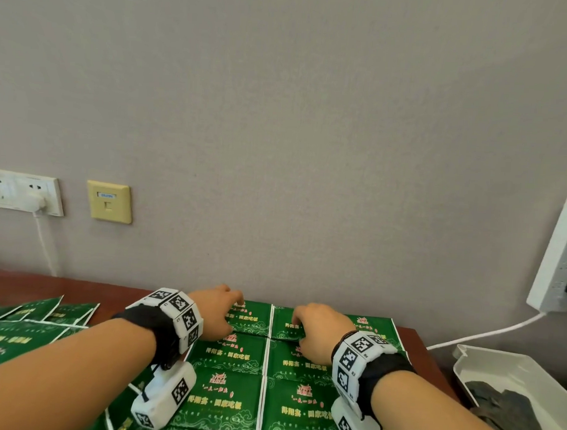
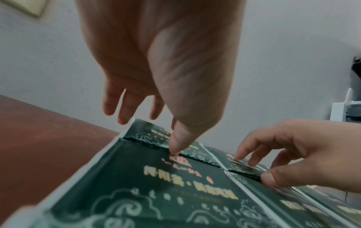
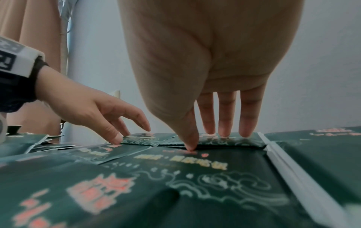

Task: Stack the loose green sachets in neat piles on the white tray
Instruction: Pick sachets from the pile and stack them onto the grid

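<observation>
Green sachets with gold and red print lie in neat piles in a grid (image 1: 232, 398) on the brown table; what lies under them is hidden. My left hand (image 1: 231, 311) spans the back left pile (image 1: 255, 317): its thumb (image 2: 175, 148) presses at the near edge and its fingers (image 2: 123, 114) hang over the far edge. My right hand (image 1: 300, 331) rests on the neighbouring back pile (image 1: 285, 325). Straight fingertips (image 3: 224, 131) touch that pile's top and the thumb (image 3: 190, 146) presses its near edge. Loose sachets (image 1: 27, 320) lie scattered at the left.
The grey wall stands right behind the piles. A white tray-like container (image 1: 528, 375) with a dark object in it sits at the right. A white power strip (image 1: 559, 259) with a cable hangs on the right wall, and wall sockets (image 1: 23, 192) are at the left.
</observation>
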`<state>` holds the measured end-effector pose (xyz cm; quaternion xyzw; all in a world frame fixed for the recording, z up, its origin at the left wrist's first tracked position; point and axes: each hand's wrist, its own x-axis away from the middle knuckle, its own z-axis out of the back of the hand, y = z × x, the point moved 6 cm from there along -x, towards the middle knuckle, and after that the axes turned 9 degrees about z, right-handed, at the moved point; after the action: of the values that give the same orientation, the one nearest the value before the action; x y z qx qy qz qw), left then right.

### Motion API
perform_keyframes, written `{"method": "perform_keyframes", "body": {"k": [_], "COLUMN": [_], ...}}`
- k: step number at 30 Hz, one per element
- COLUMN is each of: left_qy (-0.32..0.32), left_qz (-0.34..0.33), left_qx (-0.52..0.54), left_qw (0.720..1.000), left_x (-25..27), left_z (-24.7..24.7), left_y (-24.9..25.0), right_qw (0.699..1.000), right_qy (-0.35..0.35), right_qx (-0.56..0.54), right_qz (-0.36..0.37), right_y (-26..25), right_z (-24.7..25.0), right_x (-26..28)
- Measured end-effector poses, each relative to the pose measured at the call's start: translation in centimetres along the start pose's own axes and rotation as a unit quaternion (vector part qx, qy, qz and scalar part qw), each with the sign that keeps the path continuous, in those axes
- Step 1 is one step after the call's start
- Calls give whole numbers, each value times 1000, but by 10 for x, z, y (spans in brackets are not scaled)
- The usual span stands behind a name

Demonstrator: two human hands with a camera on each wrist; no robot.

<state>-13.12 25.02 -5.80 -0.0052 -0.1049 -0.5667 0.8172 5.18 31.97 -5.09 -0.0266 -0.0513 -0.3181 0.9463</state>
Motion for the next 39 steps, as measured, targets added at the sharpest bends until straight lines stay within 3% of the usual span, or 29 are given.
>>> {"method": "perform_keyframes", "body": {"k": [10,14,21,25,29,32,35,39], "left_qy": [53,11,-102,-104,-99,-120,-140,-125], "left_qz": [-43,-59,-66,-45,-29,-12,-2,-16], "left_qx": [7,-9,-34,-51,1,26,48,133], "left_qw": [998,998,992,992,995,992,989,983], "left_x": [79,132,222,238,243,243,243,242], "left_z": [20,10,-32,-61,-73,-80,-84,-87], "left_y": [26,40,52,52,49,42,34,24], "right_qw": [991,984,969,971,966,951,915,869], "right_qy": [90,18,-139,-151,-137,-139,-124,-112], "right_qx": [-81,-139,-130,-125,-198,-267,-382,-477], "right_qz": [57,109,155,138,94,69,47,68], "right_y": [-48,-89,-131,-130,-122,-114,-104,-89], "right_z": [26,13,-31,-52,-63,-67,-71,-77], "right_x": [58,102,182,203,207,210,213,217]}}
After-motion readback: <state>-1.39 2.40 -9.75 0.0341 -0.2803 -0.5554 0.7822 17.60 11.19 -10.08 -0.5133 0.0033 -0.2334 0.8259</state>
